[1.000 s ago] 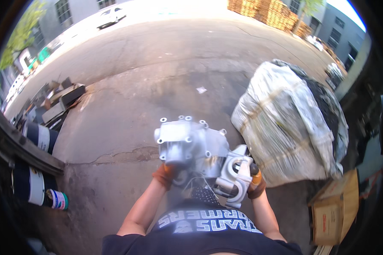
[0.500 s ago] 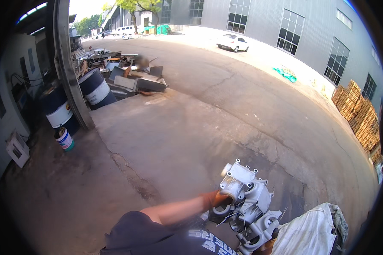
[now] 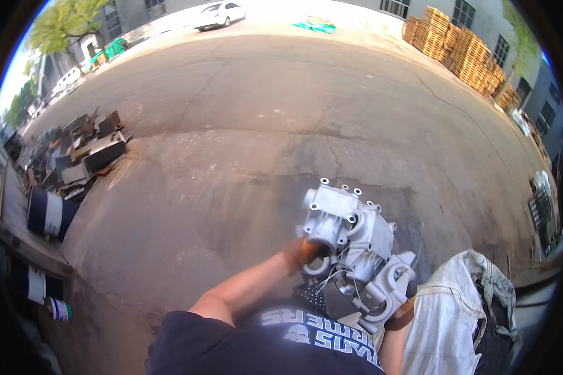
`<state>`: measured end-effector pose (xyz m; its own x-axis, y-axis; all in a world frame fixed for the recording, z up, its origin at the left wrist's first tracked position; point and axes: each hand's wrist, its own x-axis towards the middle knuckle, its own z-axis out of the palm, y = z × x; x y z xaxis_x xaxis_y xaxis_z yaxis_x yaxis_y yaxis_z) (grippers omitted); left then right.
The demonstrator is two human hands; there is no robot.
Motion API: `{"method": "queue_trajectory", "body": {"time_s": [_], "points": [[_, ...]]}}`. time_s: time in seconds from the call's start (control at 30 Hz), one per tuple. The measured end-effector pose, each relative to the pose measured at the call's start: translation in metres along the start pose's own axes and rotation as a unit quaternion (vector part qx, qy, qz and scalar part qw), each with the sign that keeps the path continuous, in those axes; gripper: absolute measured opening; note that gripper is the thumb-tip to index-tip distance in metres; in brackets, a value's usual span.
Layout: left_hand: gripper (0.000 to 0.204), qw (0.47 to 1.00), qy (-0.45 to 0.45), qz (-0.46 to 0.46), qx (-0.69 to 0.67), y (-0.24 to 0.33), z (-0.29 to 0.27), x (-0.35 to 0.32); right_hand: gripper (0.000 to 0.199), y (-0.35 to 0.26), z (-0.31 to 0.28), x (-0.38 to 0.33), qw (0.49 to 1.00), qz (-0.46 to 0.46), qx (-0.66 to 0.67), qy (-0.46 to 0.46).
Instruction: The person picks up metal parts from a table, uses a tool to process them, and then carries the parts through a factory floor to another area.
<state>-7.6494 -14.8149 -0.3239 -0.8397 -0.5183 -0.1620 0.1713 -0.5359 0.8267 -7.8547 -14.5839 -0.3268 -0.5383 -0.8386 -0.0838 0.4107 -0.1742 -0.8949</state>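
Head view: left hand (image 3: 301, 253) and right hand (image 3: 404, 313) grip opposite ends of the grey cast-metal housings (image 3: 368, 240), in front of the black T-shirt (image 3: 244, 347), beside the white sack (image 3: 447, 306). Support the 2 ends evenly.

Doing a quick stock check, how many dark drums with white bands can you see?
2: the upper drum, at left beside the scrap pile; the lower drum, beside the small bucket. More may be hidden.

Saw matt, cast-looking metal on the silvery housing (image 3: 370, 242). Noted wrinkled, cloth-like sheeting on the pale sack (image 3: 441, 315), wood in the pallets (image 3: 466, 53).
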Motion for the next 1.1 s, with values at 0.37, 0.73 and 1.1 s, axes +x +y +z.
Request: {"method": "queue_trajectory", "body": {"time_s": [0.37,0.73,1.1], "points": [[0.024,0.997,0.027,0.043,-0.065,0.015,-0.047,0.470,0.033,-0.076,-0.119,0.414,0.992,-0.018,-0.021,-0.123],[0.028,0.974,-0.166,0.037,0.147,-0.023,-0.032,1.004,0.041,-0.132,-0.327,0.789,0.994,-0.039,0.045,0.090],[0.029,0.972,-0.217,-0.063,-0.057,-0.072,0.049,1.516,0.039,-0.205,-0.626,1.185,0.940,-0.014,0.330,0.085]]}}
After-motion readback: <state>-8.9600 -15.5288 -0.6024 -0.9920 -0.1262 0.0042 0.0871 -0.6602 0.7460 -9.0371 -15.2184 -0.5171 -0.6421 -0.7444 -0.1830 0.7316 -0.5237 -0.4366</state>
